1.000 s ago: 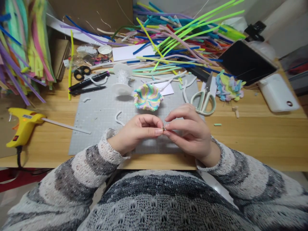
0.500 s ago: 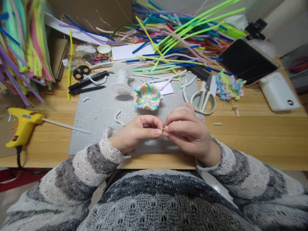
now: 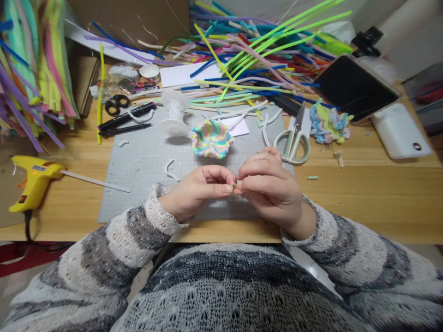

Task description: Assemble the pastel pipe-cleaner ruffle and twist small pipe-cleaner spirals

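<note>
Between my fingertips is a tiny gold-coloured metal piece (image 3: 234, 186), too small for me to tell its kind. My left hand (image 3: 211, 184) pinches it between thumb and index finger. From the other side my right hand (image 3: 272, 184) closes thumb and fingers on the same piece, its other fingers loosely curled. Both hands hover over the front of the grey cutting mat (image 3: 138, 193). Just beyond them on the mat stands a ruffled pastel flower shape (image 3: 212, 139) of fuzzy stems. A spool of clear thread (image 3: 174, 113) is behind it to the left.
A yellow hot glue gun (image 3: 34, 180) lies at left, its glue stick reaching the mat. Pale-handled scissors (image 3: 294, 140) and a second pastel fuzzy piece (image 3: 328, 121) are at right. Pens (image 3: 126, 117) lie at the mat's upper left. Piled pipe cleaners (image 3: 256, 55) fill the back.
Both hands keep nearly the same place and pinch. The gold piece shows slightly more between the fingertips; everything on the table is unmoved.
</note>
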`<action>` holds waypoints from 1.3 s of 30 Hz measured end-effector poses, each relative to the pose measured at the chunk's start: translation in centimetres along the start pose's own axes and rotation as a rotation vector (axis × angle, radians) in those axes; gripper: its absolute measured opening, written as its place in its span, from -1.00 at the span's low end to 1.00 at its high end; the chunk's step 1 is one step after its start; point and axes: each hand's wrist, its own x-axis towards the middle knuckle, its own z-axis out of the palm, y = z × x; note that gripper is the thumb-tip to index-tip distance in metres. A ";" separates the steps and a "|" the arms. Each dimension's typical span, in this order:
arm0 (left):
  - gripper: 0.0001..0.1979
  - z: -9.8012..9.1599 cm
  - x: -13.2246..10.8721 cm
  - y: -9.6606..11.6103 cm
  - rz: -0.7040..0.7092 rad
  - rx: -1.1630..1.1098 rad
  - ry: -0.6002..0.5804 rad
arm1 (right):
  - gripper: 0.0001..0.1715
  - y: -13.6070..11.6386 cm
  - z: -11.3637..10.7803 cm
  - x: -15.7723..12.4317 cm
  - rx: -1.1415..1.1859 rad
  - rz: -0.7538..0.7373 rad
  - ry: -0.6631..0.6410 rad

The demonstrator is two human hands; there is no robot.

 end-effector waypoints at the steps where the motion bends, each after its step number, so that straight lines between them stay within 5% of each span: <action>1: -0.90 0.0 0.0 0.0 0.003 -0.004 -0.001 | -0.92 0.0 0.0 0.0 -0.004 0.005 0.000; 15: -0.80 -0.3 0.3 -0.2 0.004 0.028 0.028 | -0.90 -0.4 0.1 0.1 -0.084 0.048 0.009; 23: -0.79 -0.1 0.1 -0.3 -0.031 0.012 0.091 | -0.91 -0.3 -0.3 0.1 -0.363 -0.154 -0.004; 30: -0.82 0.0 0.1 -0.4 -0.008 0.008 0.090 | -0.91 -0.7 -0.2 0.4 -0.393 -0.168 -0.033; 39: -0.87 0.5 0.1 0.0 0.387 0.420 0.171 | -0.87 -0.7 0.2 -0.1 -0.174 0.092 0.062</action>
